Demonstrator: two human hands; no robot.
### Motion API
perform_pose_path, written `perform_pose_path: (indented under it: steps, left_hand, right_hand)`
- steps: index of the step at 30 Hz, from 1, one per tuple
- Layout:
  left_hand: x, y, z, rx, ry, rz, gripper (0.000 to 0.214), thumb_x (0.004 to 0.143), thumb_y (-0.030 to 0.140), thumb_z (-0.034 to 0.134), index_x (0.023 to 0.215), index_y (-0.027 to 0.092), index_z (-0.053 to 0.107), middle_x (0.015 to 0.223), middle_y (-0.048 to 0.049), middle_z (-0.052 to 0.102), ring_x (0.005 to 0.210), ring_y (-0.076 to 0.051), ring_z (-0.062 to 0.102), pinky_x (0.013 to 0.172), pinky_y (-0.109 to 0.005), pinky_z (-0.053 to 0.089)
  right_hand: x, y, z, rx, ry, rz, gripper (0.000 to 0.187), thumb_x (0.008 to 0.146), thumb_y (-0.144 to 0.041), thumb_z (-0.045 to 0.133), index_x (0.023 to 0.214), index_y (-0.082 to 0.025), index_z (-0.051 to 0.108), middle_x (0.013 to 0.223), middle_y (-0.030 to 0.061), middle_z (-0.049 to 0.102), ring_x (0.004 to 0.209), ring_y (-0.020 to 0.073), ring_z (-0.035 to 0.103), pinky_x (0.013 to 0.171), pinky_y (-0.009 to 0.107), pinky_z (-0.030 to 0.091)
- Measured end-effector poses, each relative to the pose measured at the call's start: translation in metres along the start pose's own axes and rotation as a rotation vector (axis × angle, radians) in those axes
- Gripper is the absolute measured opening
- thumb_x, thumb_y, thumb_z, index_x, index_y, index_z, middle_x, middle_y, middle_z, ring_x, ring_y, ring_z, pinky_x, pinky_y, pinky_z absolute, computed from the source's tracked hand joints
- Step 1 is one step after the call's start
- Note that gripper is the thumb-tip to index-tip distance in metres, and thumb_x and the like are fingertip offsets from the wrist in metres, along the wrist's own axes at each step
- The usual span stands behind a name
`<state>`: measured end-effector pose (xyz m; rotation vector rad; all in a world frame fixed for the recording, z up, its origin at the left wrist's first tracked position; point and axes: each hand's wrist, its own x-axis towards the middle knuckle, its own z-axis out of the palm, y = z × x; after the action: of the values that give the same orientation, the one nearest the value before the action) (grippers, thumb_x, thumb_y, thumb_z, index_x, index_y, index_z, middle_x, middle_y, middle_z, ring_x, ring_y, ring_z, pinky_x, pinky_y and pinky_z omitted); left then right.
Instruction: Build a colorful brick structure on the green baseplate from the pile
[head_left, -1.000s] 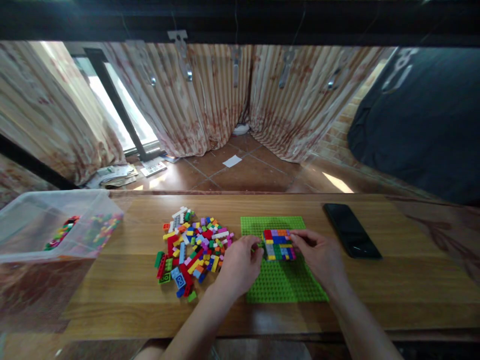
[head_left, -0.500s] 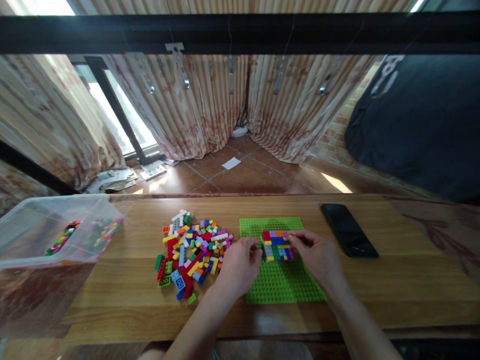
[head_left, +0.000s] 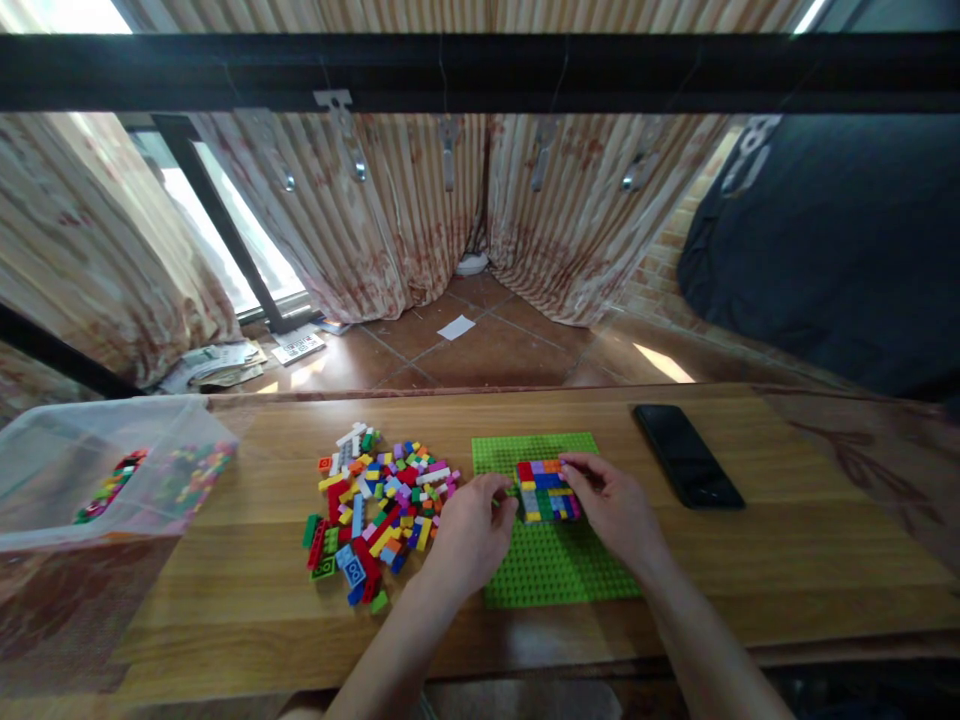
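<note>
Well, leftmost, a translucent bin [head_left: 56, 450] with coloured pieces sits by the end of the desk [head_left: 247, 600]. On the floor [head_left: 517, 350] beyond lies a booklet [head_left: 298, 346], its dark lettering too small for me to read. Next comes a heap of bricks [head_left: 375, 515], then the left hand [head_left: 469, 530], fingers curled near the left side of a multicoloured block [head_left: 541, 502]; whether they grip anything, I can't tell. The block is over a green baseplate [head_left: 532, 578]. The right hand [head_left: 619, 510] has its fingers at the block's right edge, their grip likewise unclear. Rightmost lies a dark-screened phone [head_left: 688, 457].
</note>
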<state>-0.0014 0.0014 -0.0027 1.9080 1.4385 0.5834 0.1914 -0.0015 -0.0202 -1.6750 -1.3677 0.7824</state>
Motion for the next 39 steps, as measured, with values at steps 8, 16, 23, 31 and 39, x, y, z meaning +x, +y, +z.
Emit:
perform_pose_path:
  steps: [8,16,23,31,39]
  left_hand:
    - [-0.001,-0.001,-0.001,-0.012,0.039,-0.008,0.029,0.085,0.018,0.047,0.106,0.017,0.066,0.097,-0.0078,0.072,0.077,-0.018,0.065,0.071,-0.029,0.050]
    - [0.002,-0.006,-0.030,-0.263,0.182,0.005,0.027,0.086,0.020,0.048,0.103,0.015,0.069,0.086,-0.0064,0.071,0.072,-0.016,0.063,0.065,-0.025,0.050]
    - [0.005,-0.030,-0.066,-0.592,0.502,-0.125,0.024,0.081,0.027,0.058,0.098,0.014,0.069,0.078,-0.0031,0.068,0.065,-0.012,0.061,0.060,-0.022,0.050]
    - [0.004,-0.035,-0.064,-0.579,0.490,-0.112,0.023,0.081,0.027,0.059,0.097,0.015,0.070,0.081,-0.0025,0.069,0.066,-0.012,0.062,0.061,-0.021,0.050]
    - [0.003,-0.040,-0.062,-0.525,0.455,-0.097,0.023,0.082,0.027,0.058,0.098,0.015,0.069,0.083,-0.0041,0.071,0.070,-0.014,0.064,0.064,-0.023,0.051]
  right_hand:
    - [-0.005,-0.001,0.002,-0.065,0.021,-0.014,0.031,0.082,-0.043,0.055,0.099,-0.020,0.069,0.095,0.0077,0.074,0.084,0.0226,0.070,0.073,0.035,0.055]
    - [-0.014,-0.021,-0.005,-0.281,0.236,-0.150,0.031,0.085,-0.046,0.052,0.093,-0.020,0.068,0.088,0.0084,0.071,0.069,0.0212,0.065,0.063,0.033,0.052]
    - [-0.053,-0.052,0.031,-0.203,0.072,-0.614,0.012,0.091,-0.025,0.054,0.096,-0.026,0.064,0.096,0.0034,0.068,0.090,0.0179,0.064,0.082,0.030,0.051]
    - [-0.071,-0.045,0.084,-0.350,-0.217,-0.671,0.016,0.091,-0.031,0.056,0.102,-0.022,0.062,0.098,0.0058,0.066,0.090,0.0204,0.062,0.075,0.033,0.052]
    - [-0.073,-0.047,0.102,-0.423,-0.193,-0.677,0.010,0.091,-0.023,0.053,0.091,-0.021,0.063,0.091,0.0070,0.065,0.085,0.0219,0.061,0.075,0.036,0.050]
